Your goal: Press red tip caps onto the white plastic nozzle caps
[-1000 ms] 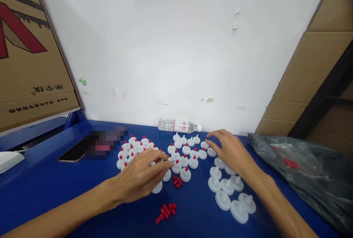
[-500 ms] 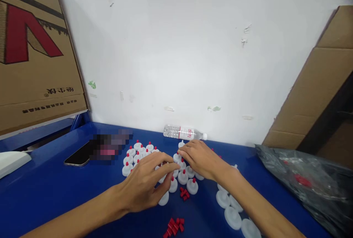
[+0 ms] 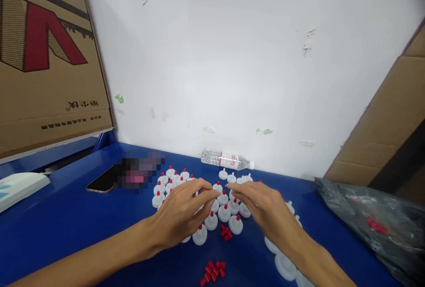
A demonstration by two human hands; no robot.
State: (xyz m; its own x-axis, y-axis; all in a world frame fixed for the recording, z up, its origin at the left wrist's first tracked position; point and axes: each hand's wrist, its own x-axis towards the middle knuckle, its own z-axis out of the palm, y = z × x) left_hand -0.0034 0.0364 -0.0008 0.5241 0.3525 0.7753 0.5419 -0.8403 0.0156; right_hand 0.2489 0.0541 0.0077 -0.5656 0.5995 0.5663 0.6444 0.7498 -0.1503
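White round caps with nozzles, many red-tipped, stand in a cluster [image 3: 224, 212] on the blue table [image 3: 133, 260]. My left hand [image 3: 186, 211] hovers over the cluster's left part, fingers bent and thumb near the fingertips; whether it holds something small is hidden. My right hand [image 3: 262, 203] is above the cluster's right side, its fingers together and pointing left; what lies under them cannot be seen. Small red tips lie in two piles, one [image 3: 226, 233] beside the caps and one [image 3: 213, 272] nearer me. Uncapped white pieces [image 3: 231, 177] stand at the back.
A clear bottle [image 3: 227, 159] lies against the white wall. A phone [image 3: 102, 180] is on the left, with a white device [image 3: 21, 189] further left. More white caps [image 3: 285, 265] sit at right, partly under my forearm. A grey plastic bag [image 3: 372, 220] lies far right.
My right hand has moved right and nearer me, uncovering red-tipped caps and white pieces behind. My left hand stays over the cluster. The view has shifted slightly.
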